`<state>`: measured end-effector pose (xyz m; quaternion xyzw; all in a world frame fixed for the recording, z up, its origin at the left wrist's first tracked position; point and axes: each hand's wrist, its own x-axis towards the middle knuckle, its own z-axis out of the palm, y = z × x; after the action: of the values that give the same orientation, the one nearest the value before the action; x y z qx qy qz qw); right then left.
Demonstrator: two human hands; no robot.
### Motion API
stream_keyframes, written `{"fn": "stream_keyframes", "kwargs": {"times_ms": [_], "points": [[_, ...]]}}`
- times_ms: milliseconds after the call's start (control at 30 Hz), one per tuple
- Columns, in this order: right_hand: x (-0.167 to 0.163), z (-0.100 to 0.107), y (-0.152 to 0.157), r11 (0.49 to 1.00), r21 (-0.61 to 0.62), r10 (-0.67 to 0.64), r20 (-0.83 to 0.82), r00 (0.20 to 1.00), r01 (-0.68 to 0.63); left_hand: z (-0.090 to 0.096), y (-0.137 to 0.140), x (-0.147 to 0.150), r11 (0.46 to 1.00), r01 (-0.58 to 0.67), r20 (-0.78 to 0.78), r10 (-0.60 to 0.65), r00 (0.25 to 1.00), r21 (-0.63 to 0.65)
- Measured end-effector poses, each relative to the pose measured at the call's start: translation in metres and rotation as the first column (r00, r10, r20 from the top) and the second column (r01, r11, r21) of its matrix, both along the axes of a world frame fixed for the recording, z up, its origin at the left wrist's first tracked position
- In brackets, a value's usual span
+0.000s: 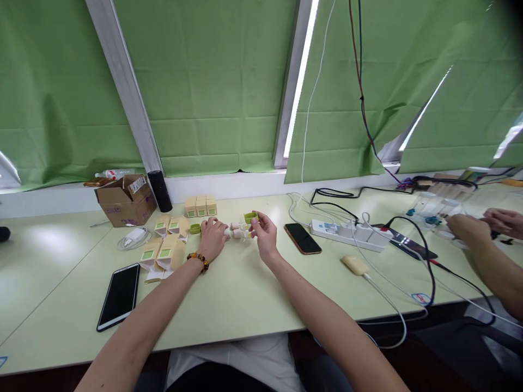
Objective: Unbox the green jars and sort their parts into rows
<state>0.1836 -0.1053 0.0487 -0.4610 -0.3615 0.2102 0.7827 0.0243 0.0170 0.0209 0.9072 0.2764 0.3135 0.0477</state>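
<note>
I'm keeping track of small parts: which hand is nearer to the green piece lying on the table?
The left hand: it is just right of the green piece. The right hand is farther right, holding a second green piece.

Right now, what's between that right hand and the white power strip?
In the head view, a dark-screened phone lies between the right hand and the power strip.

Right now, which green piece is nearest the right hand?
The green piece held in the right hand; the other green piece sits on the table beside the left hand.
</note>
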Motion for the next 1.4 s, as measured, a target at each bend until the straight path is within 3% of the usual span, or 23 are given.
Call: {"fn": "stream_keyframes", "kwargs": {"times_ms": [233,667,867,1033,1200,1300,1400], "points": [[-0.001,-0.001,0.001,1.000,-0.012,0.005,0.022,1.000,-0.004,-0.005,0.000,0.004,0.998,0.028,0.076,-0.024,0.997,-0.050],[-0.002,-0.003,0.001,1.000,-0.008,0.021,0.039,0.999,-0.020,-0.003,-0.004,0.004,0.999,-0.031,-0.053,0.032,0.998,0.020],[-0.003,-0.004,0.001,0.999,-0.008,0.037,0.056,0.998,-0.036,0.006,-0.012,-0.002,0.994,0.029,0.139,-0.014,0.990,-0.103],[-0.007,0.000,-0.004,0.992,0.030,0.120,0.063,0.991,-0.122,0.027,-0.030,-0.024,0.978,0.046,0.355,0.029,0.934,-0.203],[-0.021,0.006,-0.012,0.953,0.048,0.291,0.126,0.948,-0.299,0.036,-0.053,-0.053,0.925,0.168,0.488,0.022,0.872,-0.340],[-0.032,0.007,-0.017,0.913,0.054,0.390,0.181,0.903,-0.405,0.029,-0.060,-0.062,0.867,0.271,0.531,-0.008,0.847,-0.419],[-0.041,0.004,-0.022,0.882,0.036,0.444,0.265,0.856,-0.469,0.020,-0.061,-0.064,0.798,0.403,0.634,-0.034,0.773,-0.448]]}}
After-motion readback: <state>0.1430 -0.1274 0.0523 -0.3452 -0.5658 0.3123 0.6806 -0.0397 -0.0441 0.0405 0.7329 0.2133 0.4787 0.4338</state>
